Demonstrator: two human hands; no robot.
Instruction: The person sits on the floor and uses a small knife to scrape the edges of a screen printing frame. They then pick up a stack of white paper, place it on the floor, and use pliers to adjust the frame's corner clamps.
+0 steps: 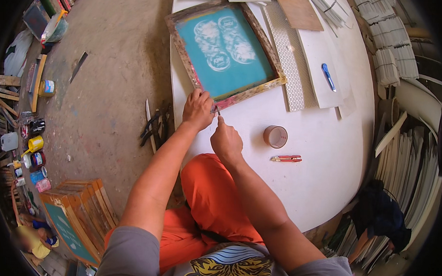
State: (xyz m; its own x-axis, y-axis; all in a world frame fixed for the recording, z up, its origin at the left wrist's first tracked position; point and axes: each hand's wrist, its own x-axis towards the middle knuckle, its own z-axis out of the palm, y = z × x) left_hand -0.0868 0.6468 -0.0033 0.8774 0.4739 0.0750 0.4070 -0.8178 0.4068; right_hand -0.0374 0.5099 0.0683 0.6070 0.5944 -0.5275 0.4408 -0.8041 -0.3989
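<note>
A screen-printing frame point(255, 89) of worn, paint-stained wood lies tilted on the white table. Its teal mesh point(206, 31) carries pale round designs. At the near left corner, my left hand point(199, 110) is closed on the wood, fingers wrapped over the edge. My right hand point(226, 141) grips a slim tool with a thin dark shaft point(218, 111), its tip against that same corner; the fist hides its handle, so its exact kind is unclear. To the right of my right hand are a roll of tape point(275, 136) and a red utility knife point(286, 158).
A blue utility knife point(328, 77) lies on white board beside a textured strip point(285, 57). Stacked wooden screens point(82, 201) and paint containers point(35, 143) line the left floor. One person point(383, 214) bends at lower right; another point(39, 241) is at lower left.
</note>
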